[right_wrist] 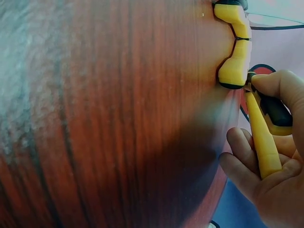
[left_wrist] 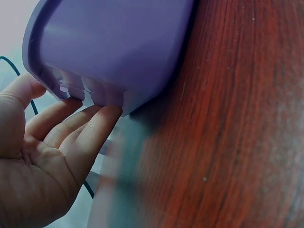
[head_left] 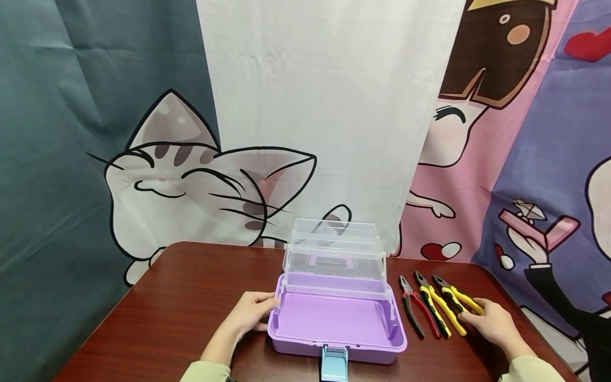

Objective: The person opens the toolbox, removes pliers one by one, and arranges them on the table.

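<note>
A purple plastic box (head_left: 334, 318) stands in the middle of the table in the head view, its clear lid (head_left: 334, 231) and trays raised towards the back. My left hand (head_left: 248, 312) holds the box's left side, thumb at the rim and fingertips against the wall below. At the right, my right hand (head_left: 494, 324) grips the handles of the rightmost yellow-and-black pliers (head_left: 448, 289). In the right wrist view, one yellow handle (right_wrist: 263, 142) lies across the fingers. Left of these lie a second yellow-and-black pair of pliers (head_left: 436, 302) and red-and-black pliers (head_left: 415, 302).
The brown wooden table (head_left: 191, 297) carries everything. A light-blue latch (head_left: 334, 366) hangs from the front of the box. Behind the table hangs a cartoon-printed cloth (head_left: 324, 95).
</note>
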A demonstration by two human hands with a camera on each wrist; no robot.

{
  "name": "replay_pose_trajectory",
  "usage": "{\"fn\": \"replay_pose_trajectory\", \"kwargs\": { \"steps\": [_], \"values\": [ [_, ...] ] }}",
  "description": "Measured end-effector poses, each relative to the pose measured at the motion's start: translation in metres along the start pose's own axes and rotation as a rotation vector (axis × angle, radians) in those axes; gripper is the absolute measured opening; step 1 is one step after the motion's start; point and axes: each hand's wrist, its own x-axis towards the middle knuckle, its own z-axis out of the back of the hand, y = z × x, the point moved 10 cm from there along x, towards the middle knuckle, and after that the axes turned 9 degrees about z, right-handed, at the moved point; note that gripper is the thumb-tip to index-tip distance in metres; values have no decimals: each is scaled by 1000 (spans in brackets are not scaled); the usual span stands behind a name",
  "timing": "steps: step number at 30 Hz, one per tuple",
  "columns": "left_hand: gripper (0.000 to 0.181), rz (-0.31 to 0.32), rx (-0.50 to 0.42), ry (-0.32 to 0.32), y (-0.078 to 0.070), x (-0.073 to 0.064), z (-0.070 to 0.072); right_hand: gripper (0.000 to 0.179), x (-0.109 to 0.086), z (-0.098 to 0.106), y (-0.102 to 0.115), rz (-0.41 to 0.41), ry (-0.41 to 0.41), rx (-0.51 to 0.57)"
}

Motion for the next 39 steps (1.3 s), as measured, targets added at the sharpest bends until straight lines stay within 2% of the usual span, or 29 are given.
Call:
{"fn": "replay_pose_trajectory", "kwargs": {
  "steps": [16,39],
  "values": [
    [54,-3,-5,14,1,1,-1,71,-1,3,8,52,-55,-52],
    [53,-4,-2,9,-1,-1,-2,90,-5,-10,-1,-34,64,-45]
  ]
}}
